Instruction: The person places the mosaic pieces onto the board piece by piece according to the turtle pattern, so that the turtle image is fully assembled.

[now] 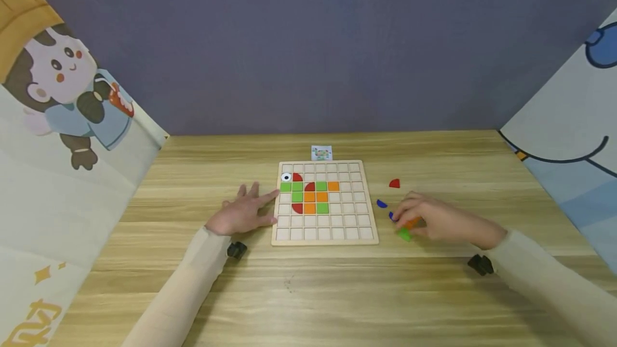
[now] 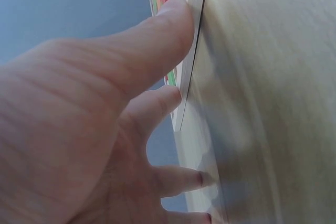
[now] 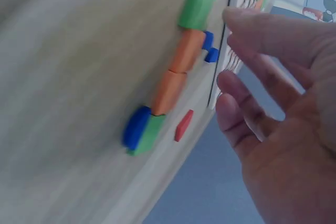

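Note:
A wooden grid board (image 1: 344, 233) lies on the table, with green, orange and red pieces and a white eye piece (image 1: 286, 177) set in its squares. My left hand (image 1: 243, 212) spreads its fingers at the board's left edge, thumb and index fingertips against the rim in the left wrist view. To the right of the board, my right hand (image 1: 426, 217) hovers over loose pieces, its fingers bent and apart from the thumb, nothing between them. Beneath it are orange squares (image 3: 187, 51), green squares (image 3: 198, 4) and a blue half-round piece (image 3: 137, 128).
A red quarter-round piece (image 1: 394, 183) lies beyond the right hand. One small blue piece (image 1: 382, 203) is close to the board's right edge. Behind the board sits a small printed card (image 1: 322, 150). A dark blue panel (image 1: 332, 58) rises along the table's far edge.

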Tool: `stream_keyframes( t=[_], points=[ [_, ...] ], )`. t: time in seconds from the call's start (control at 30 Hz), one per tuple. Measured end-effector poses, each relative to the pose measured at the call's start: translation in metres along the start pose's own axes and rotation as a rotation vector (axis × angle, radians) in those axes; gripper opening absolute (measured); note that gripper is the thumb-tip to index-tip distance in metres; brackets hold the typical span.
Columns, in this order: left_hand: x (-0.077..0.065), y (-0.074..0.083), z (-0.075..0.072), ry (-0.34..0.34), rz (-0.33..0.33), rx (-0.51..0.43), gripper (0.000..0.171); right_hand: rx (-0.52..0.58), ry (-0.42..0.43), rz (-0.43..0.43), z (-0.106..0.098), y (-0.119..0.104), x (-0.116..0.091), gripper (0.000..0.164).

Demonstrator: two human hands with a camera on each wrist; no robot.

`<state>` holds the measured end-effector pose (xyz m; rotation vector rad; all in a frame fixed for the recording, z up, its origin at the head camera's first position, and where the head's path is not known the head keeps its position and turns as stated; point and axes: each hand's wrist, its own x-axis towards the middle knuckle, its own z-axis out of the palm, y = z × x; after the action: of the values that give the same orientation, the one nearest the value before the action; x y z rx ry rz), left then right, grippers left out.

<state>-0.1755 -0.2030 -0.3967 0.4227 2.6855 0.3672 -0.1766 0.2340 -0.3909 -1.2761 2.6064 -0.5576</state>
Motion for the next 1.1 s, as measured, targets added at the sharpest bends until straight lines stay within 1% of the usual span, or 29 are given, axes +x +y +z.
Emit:
stream_keyframes(
  t=[0.1, 0.17, 0.33, 0.4, 0.47, 0.57, 0.67, 0.83, 0.9, 1.0, 1.1],
  points=[
    [0.000, 0.000, 0.001, 0.001, 0.000, 0.001, 0.073, -0.006, -0.013, -0.013, 0.006, -0.001, -0.009, 0.034],
    [0.000, 0.000, 0.001, 0.002, 0.002, 0.003, 0.073, -0.016, -0.001, -0.021, 0.009, 0.001, -0.012, 0.033],
    [0.000, -0.001, 0.001, 0.003, 0.004, 0.008, 0.073, -0.031, 0.086, -0.079, 0.017, 0.005, -0.014, 0.030],
    [0.000, -0.001, 0.001, 0.005, 0.003, 0.010, 0.073, -0.026, 0.104, -0.085, 0.018, 0.005, -0.013, 0.029],
    [0.000, -0.001, 0.001, 0.004, 0.000, 0.012, 0.073, -0.022, 0.099, -0.059, 0.018, 0.004, -0.012, 0.027],
    [0.001, -0.001, 0.002, 0.006, 0.003, 0.016, 0.073, -0.022, 0.072, 0.011, 0.015, 0.001, -0.008, 0.023],
    [0.001, -0.001, 0.002, 0.007, 0.005, 0.015, 0.073, -0.031, 0.084, 0.051, 0.010, 0.000, 0.000, 0.020],
    [0.001, -0.001, 0.002, 0.000, -0.006, 0.007, 0.073, -0.039, 0.197, -0.008, 0.005, -0.001, 0.021, 0.019],
    [0.001, 0.000, 0.002, -0.006, -0.011, 0.004, 0.073, -0.042, 0.224, -0.033, 0.004, -0.004, 0.032, 0.018],
    [0.001, 0.000, 0.002, -0.011, -0.012, 0.008, 0.073, -0.039, 0.236, -0.037, 0.004, -0.008, 0.051, 0.016],
    [0.002, 0.000, 0.001, -0.010, -0.012, 0.012, 0.073, -0.011, 0.219, -0.010, 0.004, -0.010, 0.070, 0.015]
  ],
)
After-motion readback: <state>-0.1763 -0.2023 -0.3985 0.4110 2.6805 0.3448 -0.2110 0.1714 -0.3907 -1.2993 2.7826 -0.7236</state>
